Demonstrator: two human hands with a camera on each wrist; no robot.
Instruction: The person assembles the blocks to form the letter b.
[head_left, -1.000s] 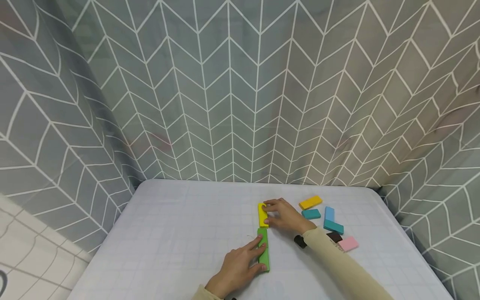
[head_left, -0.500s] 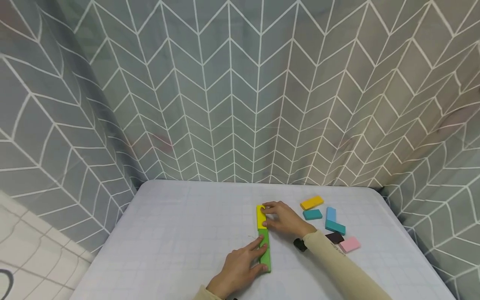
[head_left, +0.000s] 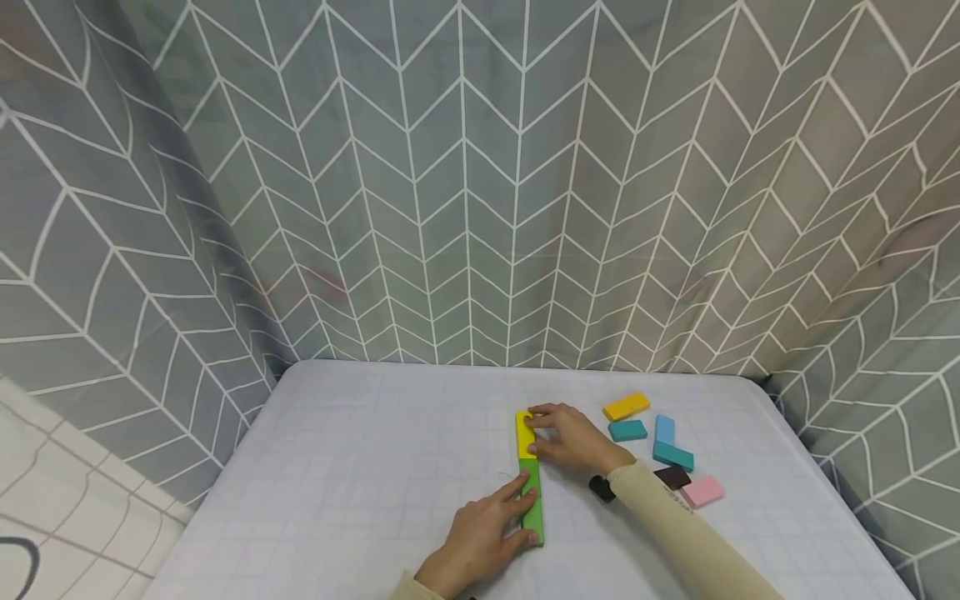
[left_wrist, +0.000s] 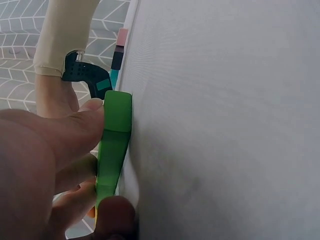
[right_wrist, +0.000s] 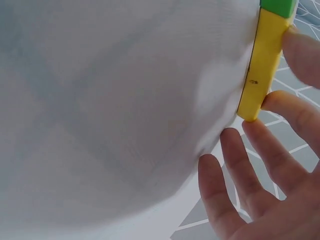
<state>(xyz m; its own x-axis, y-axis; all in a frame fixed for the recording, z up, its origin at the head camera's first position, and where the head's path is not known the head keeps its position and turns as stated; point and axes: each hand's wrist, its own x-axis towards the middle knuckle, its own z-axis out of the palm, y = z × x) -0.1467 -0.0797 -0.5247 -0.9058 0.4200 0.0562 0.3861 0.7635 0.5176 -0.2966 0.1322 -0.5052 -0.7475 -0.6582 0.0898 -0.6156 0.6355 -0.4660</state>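
Two flat green blocks lie end to end in the head view, the far one [head_left: 532,472] and the near one [head_left: 534,518]. A yellow block [head_left: 523,435] continues the row and touches the far green one. My left hand [head_left: 480,533] rests its thumb and fingers on the green blocks, fingers fairly straight. In the left wrist view the thumb lies against the near green block [left_wrist: 117,112]. My right hand [head_left: 573,437] holds the yellow block between thumb at its near part and fingertips at its far end; the right wrist view shows its other fingers spread.
Right of the row lie an orange-yellow block [head_left: 626,407], a teal block [head_left: 627,430], a light blue block [head_left: 664,429], another teal block [head_left: 673,456], a black block [head_left: 672,477] and a pink block [head_left: 702,491]. A white-covered table [head_left: 360,467] meets patterned curtains [head_left: 465,208].
The yellow block has moved toward me, and the small gap between it and the far green block has closed. My left hand has stayed almost where it was.
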